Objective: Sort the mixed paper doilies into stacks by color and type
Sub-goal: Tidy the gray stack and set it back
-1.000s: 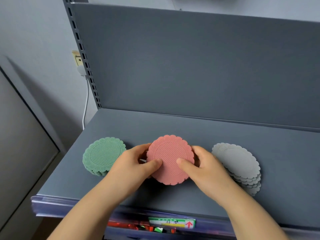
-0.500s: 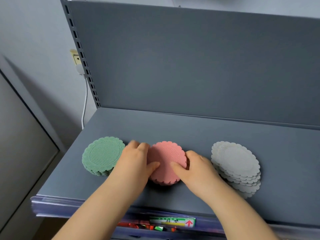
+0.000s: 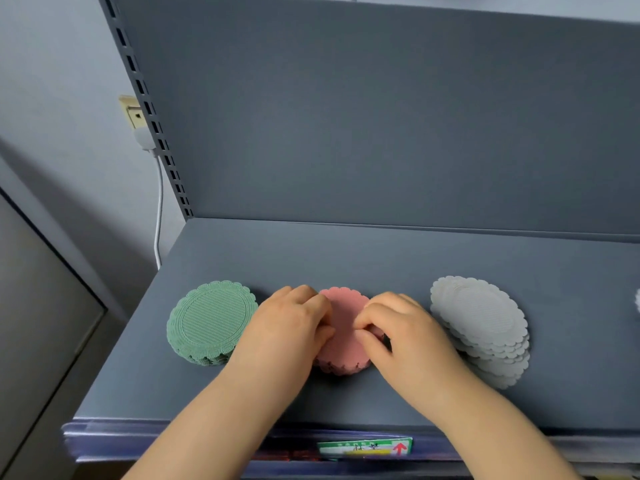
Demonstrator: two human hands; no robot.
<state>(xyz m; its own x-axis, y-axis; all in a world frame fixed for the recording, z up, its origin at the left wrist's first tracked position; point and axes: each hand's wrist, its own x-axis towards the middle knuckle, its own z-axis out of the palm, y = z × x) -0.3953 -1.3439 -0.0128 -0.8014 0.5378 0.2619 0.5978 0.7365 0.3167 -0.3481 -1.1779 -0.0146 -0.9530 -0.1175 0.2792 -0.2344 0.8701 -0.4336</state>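
Squarely between them, left hand (image 3: 291, 329) and right hand (image 3: 407, 337) pinch the pink stack (image 3: 344, 311).

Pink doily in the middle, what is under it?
More pink doilies: scalloped edges peek out at the front, on the grey shelf. The left hand and right hand cover both sides, so their number is hidden.

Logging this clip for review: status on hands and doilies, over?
Left hand and right hand both gripping pink stack, fingers curled on it. Green stack left, grey stack right, fanned. Nothing blocking the hands.
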